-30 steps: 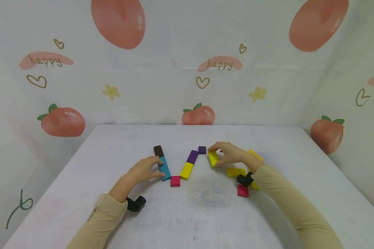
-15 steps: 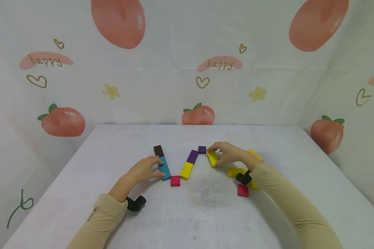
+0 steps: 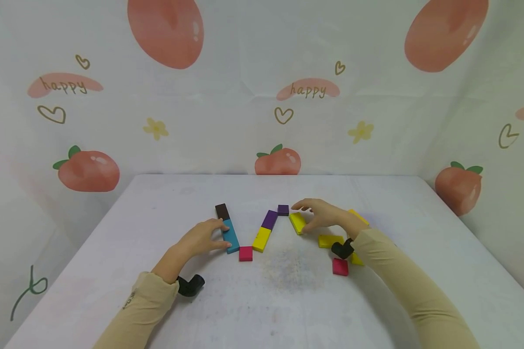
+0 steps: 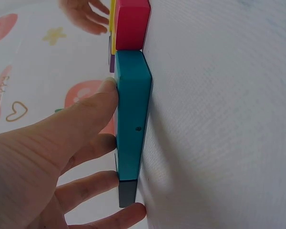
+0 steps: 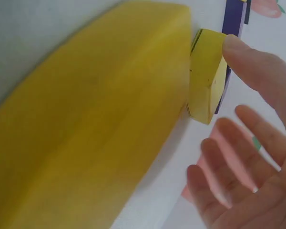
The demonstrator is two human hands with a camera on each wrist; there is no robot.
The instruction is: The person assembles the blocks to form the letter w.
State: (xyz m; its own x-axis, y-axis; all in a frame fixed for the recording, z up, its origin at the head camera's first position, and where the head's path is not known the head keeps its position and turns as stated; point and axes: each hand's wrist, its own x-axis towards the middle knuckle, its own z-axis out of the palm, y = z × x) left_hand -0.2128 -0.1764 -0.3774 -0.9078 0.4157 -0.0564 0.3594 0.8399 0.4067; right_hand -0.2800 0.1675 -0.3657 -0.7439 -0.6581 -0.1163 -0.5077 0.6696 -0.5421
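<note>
My left hand (image 3: 213, 236) lies against the left side of a teal block (image 3: 230, 236), thumb and straight fingers touching it (image 4: 132, 119). A brown block (image 3: 221, 211) continues the teal one at its far end, and a pink square (image 3: 245, 253) sits at its near end. From there a yellow block (image 3: 261, 239), a purple block (image 3: 270, 219) and a small purple square (image 3: 283, 210) run up to the right. My right hand (image 3: 309, 216) hovers over another yellow block (image 3: 297, 222), fingers spread, with only the thumb (image 5: 248, 57) touching it (image 5: 207, 76).
Loose yellow blocks (image 3: 330, 240) (image 3: 358, 216) and a pink square (image 3: 340, 267) lie under my right wrist. A large blurred yellow block (image 5: 86, 124) fills the right wrist view. The white table (image 3: 288, 300) is walled by a peach-print cloth on three sides.
My right hand's fingers have lifted and spread off the yellow block, which now lies flat a little closer to the small purple square. The left hand has not moved.
</note>
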